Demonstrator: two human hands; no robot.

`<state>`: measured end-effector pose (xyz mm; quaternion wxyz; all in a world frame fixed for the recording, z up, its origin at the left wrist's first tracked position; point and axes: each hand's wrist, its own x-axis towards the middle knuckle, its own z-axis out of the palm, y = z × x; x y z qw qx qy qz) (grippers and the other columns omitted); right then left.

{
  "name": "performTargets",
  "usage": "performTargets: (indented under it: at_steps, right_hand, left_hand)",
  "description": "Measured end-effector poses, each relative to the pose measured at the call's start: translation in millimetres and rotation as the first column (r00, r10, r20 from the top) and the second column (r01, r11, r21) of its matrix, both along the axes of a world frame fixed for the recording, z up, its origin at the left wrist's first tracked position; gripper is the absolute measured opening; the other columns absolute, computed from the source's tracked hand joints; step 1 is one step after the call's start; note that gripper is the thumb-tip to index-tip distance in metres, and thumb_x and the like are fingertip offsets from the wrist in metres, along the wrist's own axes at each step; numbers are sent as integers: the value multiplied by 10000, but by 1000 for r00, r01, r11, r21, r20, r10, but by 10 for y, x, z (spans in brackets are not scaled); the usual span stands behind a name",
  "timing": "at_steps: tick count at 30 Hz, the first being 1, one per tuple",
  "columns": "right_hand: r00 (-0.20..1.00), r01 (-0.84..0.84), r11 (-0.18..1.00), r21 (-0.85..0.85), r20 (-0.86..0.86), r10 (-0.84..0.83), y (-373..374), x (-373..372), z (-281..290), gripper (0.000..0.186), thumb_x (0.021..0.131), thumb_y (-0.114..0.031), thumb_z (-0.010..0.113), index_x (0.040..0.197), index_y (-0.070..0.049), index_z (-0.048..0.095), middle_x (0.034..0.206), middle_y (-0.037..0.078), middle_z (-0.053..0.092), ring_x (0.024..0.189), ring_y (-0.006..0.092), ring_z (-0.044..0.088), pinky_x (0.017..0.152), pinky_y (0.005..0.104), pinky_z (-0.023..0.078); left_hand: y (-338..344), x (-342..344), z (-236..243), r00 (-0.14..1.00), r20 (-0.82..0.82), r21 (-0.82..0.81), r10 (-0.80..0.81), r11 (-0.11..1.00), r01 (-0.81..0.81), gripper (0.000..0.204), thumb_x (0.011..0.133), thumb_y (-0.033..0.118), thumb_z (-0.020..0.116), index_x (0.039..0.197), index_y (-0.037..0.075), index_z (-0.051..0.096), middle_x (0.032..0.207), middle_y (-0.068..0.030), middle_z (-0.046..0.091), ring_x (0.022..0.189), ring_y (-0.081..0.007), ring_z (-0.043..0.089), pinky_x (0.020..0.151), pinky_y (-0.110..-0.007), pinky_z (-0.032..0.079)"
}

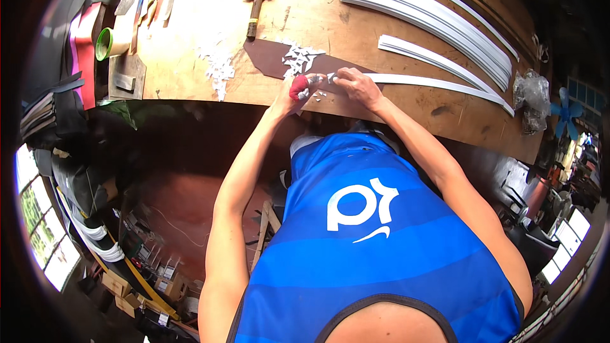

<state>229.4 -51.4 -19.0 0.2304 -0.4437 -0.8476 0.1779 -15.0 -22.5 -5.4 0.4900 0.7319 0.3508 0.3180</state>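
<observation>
The wooden workbench [190,57] spans the far part of the scene. On it lies a dark brown cutting mat [273,57], pointed at its left end and running right under both hands.

A stack of long white curved strips [432,13] occupies the far right of the bench. One single white strip [432,82] runs from the right to the hands at the near edge.

The right hand [356,84] presses down on the end of this strip, fingers curled and closed on it. The left hand [304,87] is closed around a red-handled tool [298,86]; its working tip is too small to make out.

White offcuts [302,57] lie scattered on the mat, and more chips [219,70] lie on the bench to the left.

Risks, as a judgement: the two hands work nearly touching, so a slip of the tool could reach the right fingers. The loose offcuts beneath the strip could lift it and spoil the trim. The strip lies at the near edge and could slide off.

A hammer [256,3] and a green tape roll [108,43] lie far and left, well apart from the work. A crumpled clear bag [531,92] sits at the right.
</observation>
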Motion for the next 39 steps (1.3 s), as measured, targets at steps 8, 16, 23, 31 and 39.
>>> performTargets:
  at_steps: [8, 16, 23, 31, 39]
  right_hand:
    - [998, -62, 998, 5, -19, 62, 53, 47, 68, 191, 828, -81, 620, 1014, -100, 658, 1032, 44, 602, 939, 228, 618, 742, 335, 556]
    - [989, -88, 982, -166, -135, 66, 187, 70, 52, 106, 865, -109, 613, 907, -56, 695, 936, 94, 632, 868, 297, 652, 726, 392, 542]
    - [982, -137, 955, -262, -162, 96, 327, 39, 73, 99, 823, -109, 662, 905, -67, 698, 922, 115, 623, 865, 321, 650, 741, 411, 540]
    - [973, -202, 945, -257, -166, 163, 319, 65, 73, 142, 838, -121, 669, 968, -84, 711, 926, 104, 618, 855, 313, 650, 756, 398, 537]
    - [977, -198, 940, -279, -132, 166, 358, 64, 101, 150, 839, -125, 667, 973, -91, 724, 933, 95, 622, 871, 304, 659, 764, 392, 538]
  left_hand:
    - [36, 1, 99, 987, -50, -14, 152, 988, -152, 188, 940, 149, 663, 1089, 57, 730, 795, -135, 700, 713, -182, 658, 665, -309, 511]
    - [-640, 472, 127, 746, -92, -256, 660, 708, -658, 234, 971, 115, 624, 1169, 7, 686, 759, -55, 668, 644, -64, 522, 569, -281, 433]
    - [-1111, 1127, -138, 476, -17, -173, 879, 466, -868, 299, 976, 136, 586, 1224, -22, 638, 934, -136, 688, 736, -200, 629, 693, -324, 492]
    - [-1151, 1655, -145, 224, -38, -49, 974, 222, -974, 276, 966, 120, 573, 1192, -20, 647, 1044, -201, 696, 953, -343, 670, 828, -393, 515]
    - [-1100, 1724, -98, 210, -49, -21, 976, 209, -978, 271, 958, 99, 569, 1192, -14, 644, 1089, -203, 696, 991, -367, 668, 866, -419, 514]
